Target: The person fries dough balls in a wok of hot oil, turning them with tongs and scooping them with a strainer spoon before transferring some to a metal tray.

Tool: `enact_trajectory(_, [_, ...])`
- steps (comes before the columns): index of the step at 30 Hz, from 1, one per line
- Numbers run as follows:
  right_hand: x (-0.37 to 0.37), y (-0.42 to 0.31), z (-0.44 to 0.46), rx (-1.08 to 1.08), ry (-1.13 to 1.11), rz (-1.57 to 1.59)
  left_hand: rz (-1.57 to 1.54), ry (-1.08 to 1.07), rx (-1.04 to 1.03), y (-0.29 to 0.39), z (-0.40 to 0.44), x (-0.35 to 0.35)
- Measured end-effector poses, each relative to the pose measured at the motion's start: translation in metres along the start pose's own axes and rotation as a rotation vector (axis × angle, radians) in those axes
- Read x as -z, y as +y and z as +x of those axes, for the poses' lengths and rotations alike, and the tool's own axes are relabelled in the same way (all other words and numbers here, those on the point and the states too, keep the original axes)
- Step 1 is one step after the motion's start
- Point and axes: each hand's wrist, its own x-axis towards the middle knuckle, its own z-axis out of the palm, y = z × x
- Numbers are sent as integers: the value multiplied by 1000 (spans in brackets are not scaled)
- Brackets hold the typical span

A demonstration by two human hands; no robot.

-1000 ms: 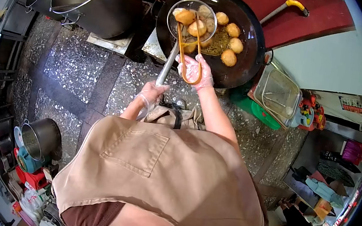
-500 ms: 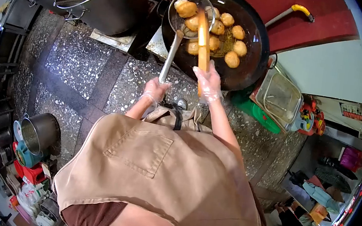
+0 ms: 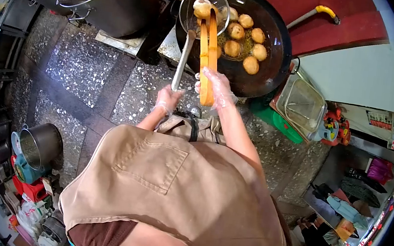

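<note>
**Prob. light, slick load**

L hand [image 3: 168, 97] grips strainer [image 3: 186, 48] by handle; R hand [image 3: 218, 84] holds wooden tongs [image 3: 212, 51] nr bend. Fried ball [image 3: 202, 9] sits in strainer over wok [image 3: 263, 83] edge; likely soft inside, pinch gently @ middle.

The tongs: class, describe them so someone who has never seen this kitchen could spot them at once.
Find the big dark wok at the top of the view, then the round wire strainer over its left part. The tongs reach from the strainer down to the gloved right hand. Unlike the strainer's grey metal handle beside them, they are two flat, yellowish-brown strips.
</note>
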Motion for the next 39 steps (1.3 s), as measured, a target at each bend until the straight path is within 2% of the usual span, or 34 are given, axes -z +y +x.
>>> enact_trajectory(2, [8, 10, -2, -62, -127, 168, -180, -39, 7, 6, -4, 1])
enact_trajectory(3, [10, 16, -1, -63, -126, 166, -182, -39, 8, 3, -2, -1])
enact_trajectory(6, [10, 29, 1, -133, -307, 398, -319, -94, 95, -2, 4, -1])
enact_trajectory(9, [2, 30, -8, -134, -253, 368, -269, -30, 24, -6, 6, -5])
enact_trajectory(11, [2, 31, -10, -131, -249, 355, -315, -74, 81, -3, 3, -3])
enact_trajectory(14, [6, 30, -12, -128, -235, 273, -351, -125, 132, 5, -3, 2])
enact_trajectory(16, [7, 30, -14, -52, -109, -87, -341, -133, 126, 1, 0, 2])
enact_trajectory(17, [9, 34, -13, -53, -110, -88, -297, -120, 110, -6, 3, -1])
enact_trajectory(19, [7, 37, -21, 221, -82, -380, -254, -106, 96, -14, 6, -5])
enact_trajectory(20, [10, 35, -27, 161, 10, -505, -241, -97, 86, -18, 8, -7])
enact_trajectory(21, [4, 28, -38, 160, 10, -506, -228, -89, 77, -20, 8, -8])
enact_trajectory(23, [-2, 20, -53, 354, 192, -774, -272, -94, 58, -15, 5, -7])
enact_trajectory(27, [14, 31, -28, 362, 281, -865, -345, -104, 42, -19, 8, -11])
enact_trajectory(35, [12, 30, -2, 273, 280, -834, -261, -96, 52, -6, -10, 4])
enact_trajectory(38, [6, 27, -4, 231, 235, -801, -319, -103, 77, -4, -11, 3])
enact_trajectory(39, [7, 30, -2, 192, 163, -635, -341, -110, 100, -2, -11, 3])
